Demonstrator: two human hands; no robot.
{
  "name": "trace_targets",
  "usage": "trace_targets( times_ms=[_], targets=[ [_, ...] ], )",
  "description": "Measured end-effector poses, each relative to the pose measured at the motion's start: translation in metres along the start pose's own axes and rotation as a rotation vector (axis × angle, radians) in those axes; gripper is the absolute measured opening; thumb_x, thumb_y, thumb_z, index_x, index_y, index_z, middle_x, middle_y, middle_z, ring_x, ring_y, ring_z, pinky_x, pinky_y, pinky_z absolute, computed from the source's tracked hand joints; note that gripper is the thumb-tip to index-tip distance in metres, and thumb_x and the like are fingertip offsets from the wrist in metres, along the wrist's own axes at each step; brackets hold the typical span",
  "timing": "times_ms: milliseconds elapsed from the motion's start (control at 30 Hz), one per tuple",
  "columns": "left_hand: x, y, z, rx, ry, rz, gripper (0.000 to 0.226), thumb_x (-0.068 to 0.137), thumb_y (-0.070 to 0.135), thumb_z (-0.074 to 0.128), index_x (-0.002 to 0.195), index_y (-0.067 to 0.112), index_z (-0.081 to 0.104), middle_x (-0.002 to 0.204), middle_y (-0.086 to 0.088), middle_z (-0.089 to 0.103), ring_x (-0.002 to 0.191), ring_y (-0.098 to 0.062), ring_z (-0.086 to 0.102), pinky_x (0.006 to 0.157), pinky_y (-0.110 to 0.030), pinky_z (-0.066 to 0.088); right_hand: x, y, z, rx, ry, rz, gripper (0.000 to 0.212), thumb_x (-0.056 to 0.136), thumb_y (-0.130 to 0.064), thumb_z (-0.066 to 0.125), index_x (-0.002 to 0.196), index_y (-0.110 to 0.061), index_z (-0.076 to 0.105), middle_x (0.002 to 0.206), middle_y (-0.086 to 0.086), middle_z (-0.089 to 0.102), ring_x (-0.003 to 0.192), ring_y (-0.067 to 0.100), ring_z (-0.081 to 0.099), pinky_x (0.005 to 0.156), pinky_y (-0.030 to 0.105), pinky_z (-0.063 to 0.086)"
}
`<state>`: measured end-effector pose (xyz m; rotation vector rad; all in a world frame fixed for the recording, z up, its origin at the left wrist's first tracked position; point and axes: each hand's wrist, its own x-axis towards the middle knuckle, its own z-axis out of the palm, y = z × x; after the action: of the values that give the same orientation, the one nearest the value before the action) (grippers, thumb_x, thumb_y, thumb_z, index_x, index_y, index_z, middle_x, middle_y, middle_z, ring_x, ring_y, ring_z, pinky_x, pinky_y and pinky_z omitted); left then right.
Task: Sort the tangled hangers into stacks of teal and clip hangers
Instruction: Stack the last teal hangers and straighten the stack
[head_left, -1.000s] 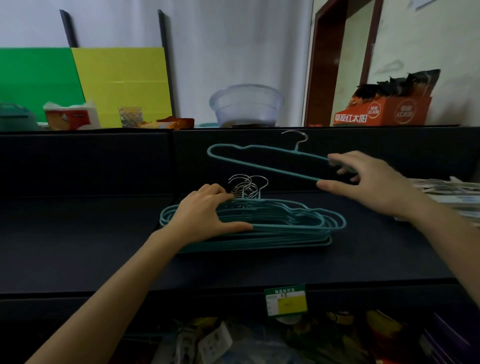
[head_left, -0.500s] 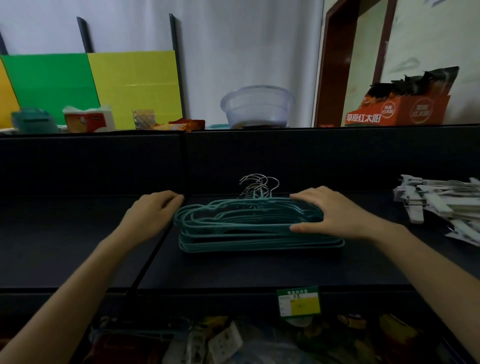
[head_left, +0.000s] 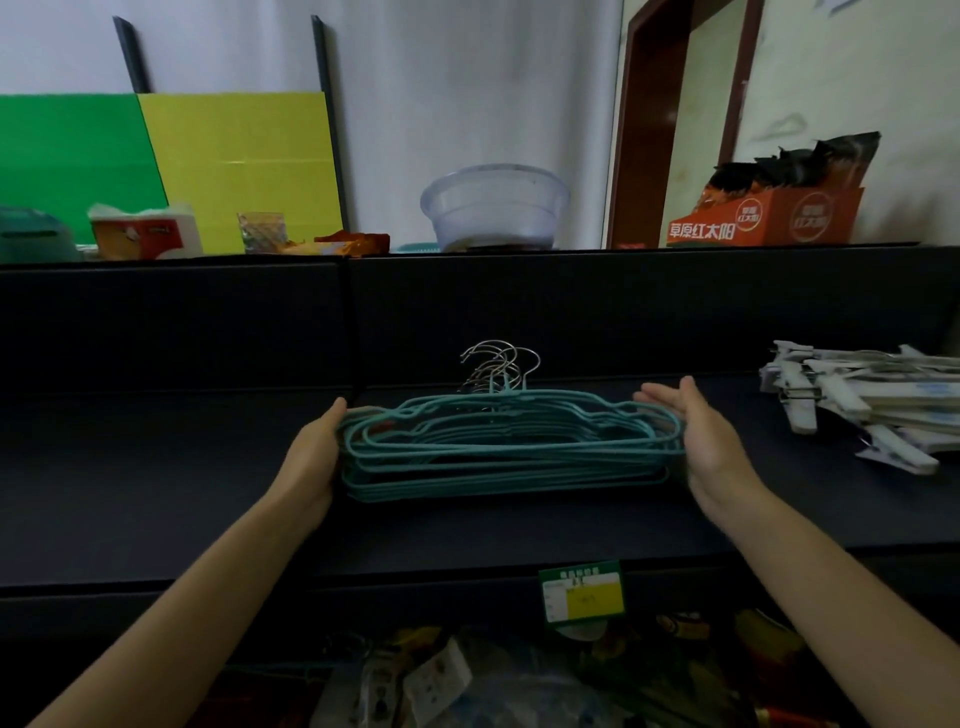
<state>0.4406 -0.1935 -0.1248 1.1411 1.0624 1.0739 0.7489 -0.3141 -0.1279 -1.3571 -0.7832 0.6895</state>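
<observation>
Teal hangers (head_left: 498, 460) lie flat in one stack on the dark shelf (head_left: 156, 493), about the middle of it from left to right, with their bars toward the near side. Their metal hooks (head_left: 501, 364) bunch together at the far side and stand up against the shelf's back panel.

The left hand (head_left: 311, 452) is set edge-on against the left end of the stack. Its fingers are straight as far as they show, and the back of the hand faces the camera. The right hand (head_left: 711, 441) is at the right end, palm turned toward the stack and fingers extended and relaxed, just touching the outermost wires. Neither hand grasps a hanger.

Well apart to the right on the same shelf is a loose heap of white clip hangers (head_left: 872, 400).

A green and yellow price tag (head_left: 582, 592) hangs on the near lip of the shelf below the stack.

On the ledge above the back panel sit:
- a clear plastic bowl (head_left: 493, 208)
- an orange carton (head_left: 763, 218) of dark packets, to the right
- a tissue pack (head_left: 145, 231), to the left
- a small glass (head_left: 261, 231), also to the left

Yellow (head_left: 234, 166) and green (head_left: 67, 150) boards lean behind them.
</observation>
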Motion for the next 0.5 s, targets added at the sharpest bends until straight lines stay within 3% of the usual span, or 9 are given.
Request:
trace_targets(
  times_ms=[67, 267, 367, 433, 500],
  targets=[
    [-0.003, -0.004, 0.0, 0.042, 0.016, 0.027, 0.047, 0.097, 0.043, 0.032, 0.088, 0.018, 0.072, 0.08, -0.004, 0.075, 0.079, -0.022, 0.07, 0.068, -0.036, 0.05, -0.002, -0.002, 0.005, 0.058, 0.041, 0.011, 0.047, 0.099, -0.045, 0.025, 0.117, -0.017, 0.059, 0.12, -0.001, 0.061, 0.116, 0.02, 0.054, 0.106, 0.044, 0.037],
    [-0.009, -0.01, -0.005, 0.17, -0.02, 0.056, 0.052, 0.092, 0.057, 0.032, 0.092, 0.026, 0.072, 0.091, -0.001, 0.074, 0.089, -0.02, 0.068, 0.08, -0.038, 0.05, -0.003, 0.001, 0.016, -0.087, 0.082, -0.037, 0.045, 0.099, -0.043, 0.028, 0.124, -0.019, 0.056, 0.125, -0.004, 0.059, 0.117, 0.015, 0.052, 0.108, 0.041, 0.035],
    [-0.012, -0.011, -0.013, 0.262, -0.086, 0.067, 0.052, 0.074, 0.068, 0.052, 0.101, 0.027, 0.069, 0.1, 0.001, 0.072, 0.095, -0.019, 0.067, 0.09, -0.039, 0.048, -0.002, 0.004, 0.013, -0.222, 0.041, -0.076, 0.043, 0.096, -0.047, 0.034, 0.125, -0.022, 0.055, 0.126, -0.006, 0.056, 0.118, 0.014, 0.05, 0.104, 0.036, 0.036],
    [-0.013, -0.006, -0.018, 0.369, -0.12, 0.123, 0.06, 0.057, 0.065, 0.068, 0.104, 0.027, 0.067, 0.098, 0.003, 0.072, 0.089, -0.015, 0.068, 0.081, -0.033, 0.052, -0.001, 0.001, 0.007, -0.343, -0.057, -0.09, 0.036, 0.09, -0.049, 0.047, 0.117, -0.028, 0.059, 0.12, -0.01, 0.058, 0.11, 0.011, 0.052, 0.091, 0.03, 0.04],
    [-0.011, 0.005, -0.022, 0.508, -0.163, 0.154, 0.053, 0.054, 0.052, 0.076, 0.098, 0.025, 0.068, 0.095, 0.0, 0.072, 0.084, -0.014, 0.069, 0.077, -0.033, 0.054, 0.001, -0.007, 0.0, -0.452, -0.194, -0.065, 0.02, 0.082, -0.043, 0.061, 0.1, -0.034, 0.065, 0.109, -0.01, 0.063, 0.097, 0.008, 0.058, 0.079, 0.027, 0.044]
  ],
)
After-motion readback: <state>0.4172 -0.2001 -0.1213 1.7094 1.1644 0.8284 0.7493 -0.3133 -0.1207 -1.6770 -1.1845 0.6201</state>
